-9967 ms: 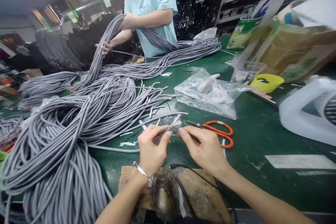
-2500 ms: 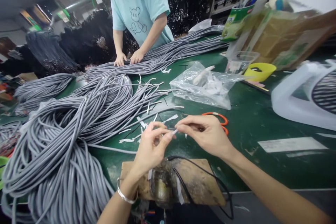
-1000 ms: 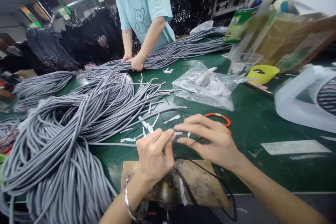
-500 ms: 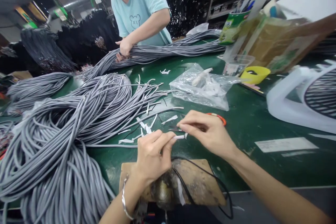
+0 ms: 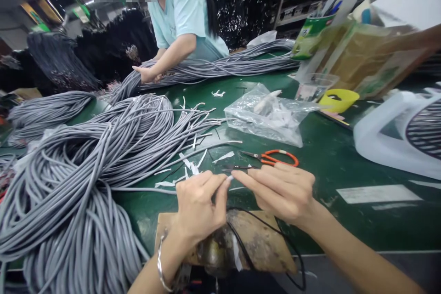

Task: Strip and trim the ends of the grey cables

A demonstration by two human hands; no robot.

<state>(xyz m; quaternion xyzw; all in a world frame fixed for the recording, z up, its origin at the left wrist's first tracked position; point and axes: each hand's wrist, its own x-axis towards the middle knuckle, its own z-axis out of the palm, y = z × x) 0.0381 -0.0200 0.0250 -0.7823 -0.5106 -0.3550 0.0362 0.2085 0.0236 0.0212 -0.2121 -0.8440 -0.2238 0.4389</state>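
Note:
My left hand (image 5: 201, 204) is closed in a pinch around the end of a grey cable. The short pale tip (image 5: 229, 178) sticks out past its finger and thumb. My right hand (image 5: 282, 190) meets that tip with its fingers drawn together; its thumb is hidden. Just behind my fingers lie orange-handled scissors (image 5: 279, 158) and a thin dark metal tool (image 5: 237, 167), partly covered by my right hand. White strip scraps (image 5: 193, 165) are scattered left of them. Below my hands sits a worn wooden board (image 5: 268, 243) with a metal piece (image 5: 215, 250) on it.
Bundled grey cables (image 5: 103, 156) fill the left side. A clear plastic bag (image 5: 268, 117) lies mid-table, with a yellow cup (image 5: 339, 100) beyond. A white-framed fan (image 5: 386, 133) stands at right. Across the table, a person (image 5: 186, 23) handles another cable bundle (image 5: 220, 66).
My right hand has turned and come in to the cable tip, exposing the scissors. My left hand has barely moved. The other person's hand has slid left along the bundle.

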